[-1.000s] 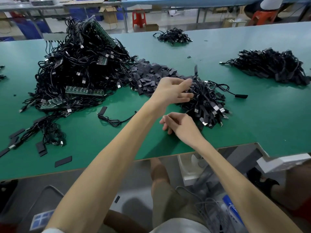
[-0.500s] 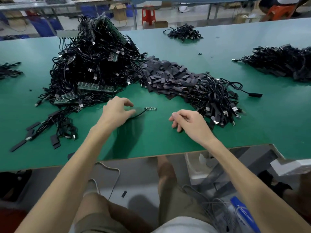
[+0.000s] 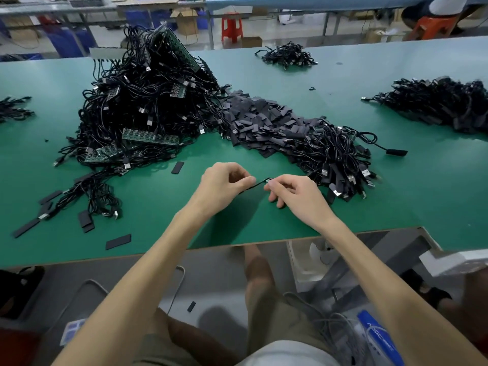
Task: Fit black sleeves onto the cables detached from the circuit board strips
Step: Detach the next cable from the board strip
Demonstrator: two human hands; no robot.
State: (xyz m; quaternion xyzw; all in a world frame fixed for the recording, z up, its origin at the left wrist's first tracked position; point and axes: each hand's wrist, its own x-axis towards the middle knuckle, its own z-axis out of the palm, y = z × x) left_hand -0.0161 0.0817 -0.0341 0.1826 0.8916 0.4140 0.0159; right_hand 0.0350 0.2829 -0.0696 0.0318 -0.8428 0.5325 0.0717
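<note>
Cable (image 3: 260, 183): a thin black lead, held just above the table near its near edge, about the middle of the view. It spans the short gap between the two hands. I cannot tell whether a sleeve is on it.

Left hand (image 3: 224, 186): fingers curled in, thumb and forefinger tips (image 3: 248, 180) pinched narrow on the left part of the cable. The rest of the lead runs under this hand, out of sight.

Right hand (image 3: 295, 194): fingertips (image 3: 274, 184) closed narrow on the cable's right end, where a small pale tip shows. The other fingers are bent loosely and point down toward the green table (image 3: 158, 207).

Just beyond the hands, to the right: a pile of loose cables (image 3: 340, 159) with plugs fanned toward the near edge. It merges at its far left with the heap of black sleeves (image 3: 264, 120).

Far left: a tall tangle of cables (image 3: 137, 101) with green circuit board strips (image 3: 150, 136) in it.

Stray flat sleeves lie on the near left of the table, one (image 3: 118, 241) close to the edge.

Far right: another cable heap (image 3: 443, 101). Far centre: a small heap (image 3: 287, 56).

Behind the table: a red stool (image 3: 231, 25).
</note>
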